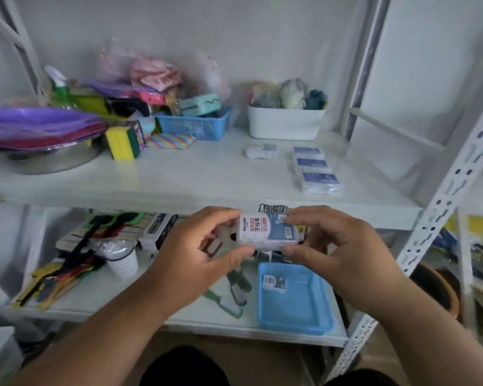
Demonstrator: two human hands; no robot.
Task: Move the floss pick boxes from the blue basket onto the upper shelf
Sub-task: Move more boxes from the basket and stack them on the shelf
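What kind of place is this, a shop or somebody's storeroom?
Probably a home storage corner or small stockroom. White slotted-metal shelving holds mixed household goods: sponges, baskets of oddments, and floss pick boxes lined up on the upper shelf.

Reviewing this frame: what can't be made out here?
All in the head view:
- Held floss pick box: its ends are covered by the left hand and right hand.
- Small pack on the upper shelf: too blurred to identify.
- White bin: contents blurred.
- Box in blue basket: label too small.
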